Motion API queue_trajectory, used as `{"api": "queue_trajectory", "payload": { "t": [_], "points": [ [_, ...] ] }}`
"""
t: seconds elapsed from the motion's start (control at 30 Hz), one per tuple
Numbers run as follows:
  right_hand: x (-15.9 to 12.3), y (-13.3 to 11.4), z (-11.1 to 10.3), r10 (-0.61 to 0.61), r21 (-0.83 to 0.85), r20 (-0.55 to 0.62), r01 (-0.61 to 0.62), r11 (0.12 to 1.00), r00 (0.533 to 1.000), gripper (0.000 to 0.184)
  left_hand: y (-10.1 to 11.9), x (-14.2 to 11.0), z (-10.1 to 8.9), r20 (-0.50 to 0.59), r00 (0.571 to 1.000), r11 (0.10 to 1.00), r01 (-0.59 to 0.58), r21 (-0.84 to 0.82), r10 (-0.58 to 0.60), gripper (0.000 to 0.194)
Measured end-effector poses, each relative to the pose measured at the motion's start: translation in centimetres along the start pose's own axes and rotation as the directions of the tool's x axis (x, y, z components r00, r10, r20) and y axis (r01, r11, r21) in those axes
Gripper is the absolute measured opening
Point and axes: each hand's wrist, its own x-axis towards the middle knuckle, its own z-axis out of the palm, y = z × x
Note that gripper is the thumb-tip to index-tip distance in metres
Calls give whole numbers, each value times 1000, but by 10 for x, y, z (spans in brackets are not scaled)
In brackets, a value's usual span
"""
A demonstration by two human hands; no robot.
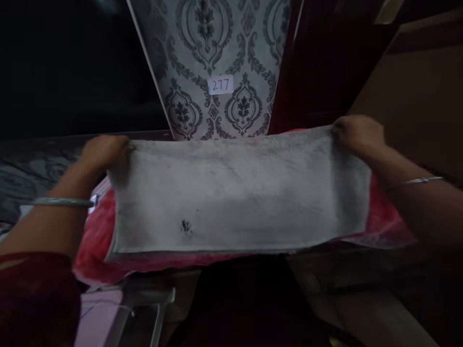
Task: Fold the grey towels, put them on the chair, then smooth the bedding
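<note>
A pale grey cloth with a small dark spot near its lower left is stretched wide in front of me. My left hand grips its upper left corner and my right hand grips its upper right corner. The cloth hangs over a red fabric that shows at both sides and along the bottom. Both wrists wear thin metal bangles.
A wall panel with grey damask pattern stands straight ahead, bearing a white label reading 277. Dark wood furniture is at the right, a patterned dark surface at the left. A clear plastic item lies low left.
</note>
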Motion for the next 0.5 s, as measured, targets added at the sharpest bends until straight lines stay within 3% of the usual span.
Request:
{"api": "queue_trajectory", "payload": {
  "t": [0.1, 0.2, 0.4, 0.5],
  "points": [
    [1, -13, 55, -23, -11, 140, 25, 1000, 990, 25, 44, 8, 30, 89, 993, 995, -72, -71, 78, 43],
    [-2, -14, 93, -30, -29, 212, 37, 999, 977, 25, 61, 11, 57, 125, 988, 990, -71, -120, 86, 38],
    [23, 5, 113, -92, -61, 156, 102, 993, 984, 24, 41, 38, 82, 163, 984, 992, -56, -109, 74, 40],
    [44, -2, 121, -80, -101, 185, 100, 990, 979, 29, 44, 52, 91, 197, 979, 996, -23, -89, 41, 42]
  ]
}}
